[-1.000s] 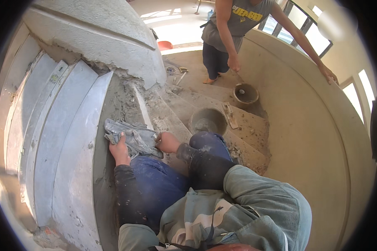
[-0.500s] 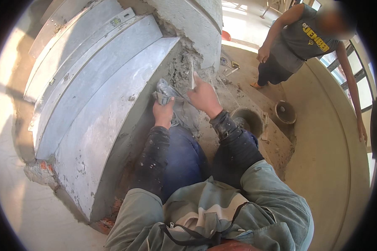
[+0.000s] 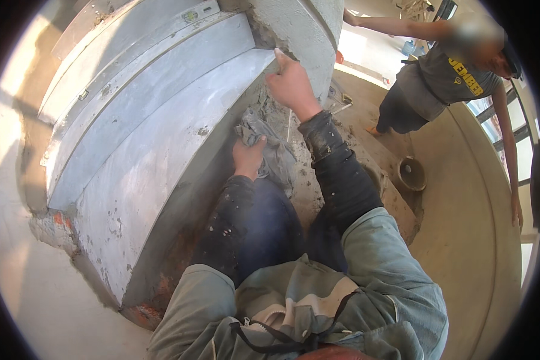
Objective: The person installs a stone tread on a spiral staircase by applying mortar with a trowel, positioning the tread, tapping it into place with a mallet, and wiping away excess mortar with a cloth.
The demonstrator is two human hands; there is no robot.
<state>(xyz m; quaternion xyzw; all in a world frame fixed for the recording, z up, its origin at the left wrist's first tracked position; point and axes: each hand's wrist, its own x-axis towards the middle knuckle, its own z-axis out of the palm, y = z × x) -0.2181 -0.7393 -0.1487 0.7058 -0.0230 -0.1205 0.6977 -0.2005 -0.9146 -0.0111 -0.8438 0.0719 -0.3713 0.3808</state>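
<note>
From my end, one head view. The left hand (image 3: 247,157) was clamped on a crumpled grey cloth (image 3: 276,155), which hung over the person's knees, near the mortar-coated face (image 3: 195,187) of the nearest step. The right hand (image 3: 293,87) stood apart from the left: index finger out, tip at the upper corner of the pale slab (image 3: 162,135), close to the textured wall (image 3: 303,42), other fingers curled. I couldn't tell whether the tip touched, or whether anything sat inside the curl.

Progress, my read: mostly laid, not finished. Slabs already covered the curved steps on the left and looked set. A metal spirit level (image 3: 192,17) lay along them, farther up. Mortar spots dotted the nearest slab, so I logged its surface as not clean. Below its edge, grey mortar covered much of the face, but reddish brick (image 3: 147,313) showed at the lower end; that looked left to cover. The wall's broken lower edge looked rough too, seemingly unfinished.

Off to the right, a bucket (image 3: 412,174) stood on the dirty steps. Beyond it, a co-worker (image 3: 435,87) in a sleeveless grey shirt stood with arms spread.
</note>
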